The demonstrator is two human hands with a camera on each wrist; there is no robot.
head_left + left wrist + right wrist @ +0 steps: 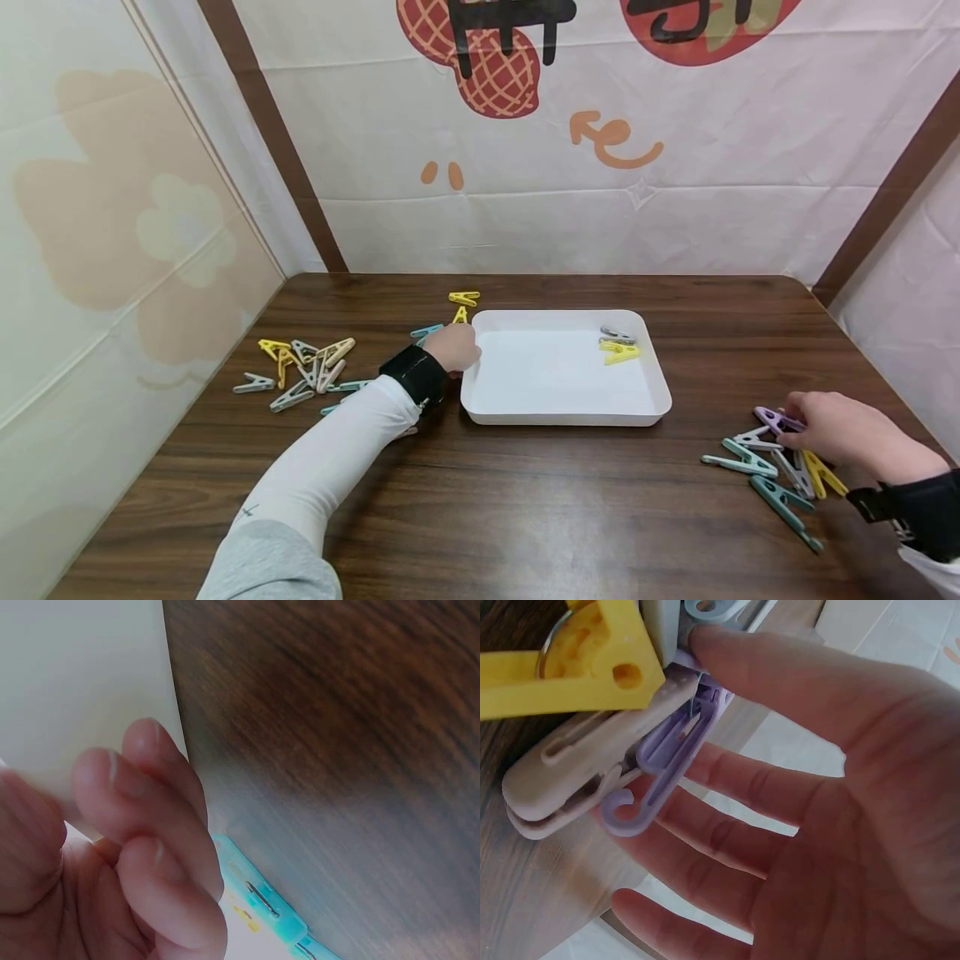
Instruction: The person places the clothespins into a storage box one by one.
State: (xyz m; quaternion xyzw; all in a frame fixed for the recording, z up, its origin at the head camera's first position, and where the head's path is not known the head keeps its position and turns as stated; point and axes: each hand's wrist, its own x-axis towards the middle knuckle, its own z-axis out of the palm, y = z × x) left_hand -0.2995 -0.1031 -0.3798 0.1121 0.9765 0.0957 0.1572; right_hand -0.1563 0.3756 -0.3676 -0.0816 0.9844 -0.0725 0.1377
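My left hand (453,346) grips the left rim of a white tray (540,408), its fingers curled at the edge in the left wrist view. A blue clothespin (426,331) lies just beside this hand. Inside the tray, toward its right end, are a yellow clothespin (621,353) and grey ones (617,333). My right hand (843,427) pinches a purple clothespin (667,761) between thumb and forefinger, at the top of a loose pile. In the right wrist view a beige clothespin (577,765) and a yellow one (607,667) lie right against it.
More clothespins surround the right hand, including green ones (742,458) and a dark teal one (787,508). A mixed heap of clothespins (307,367) lies on the left of the brown table (570,517). Yellow clothespins (464,297) lie behind the left hand. A printed cloth (525,225) hangs behind.
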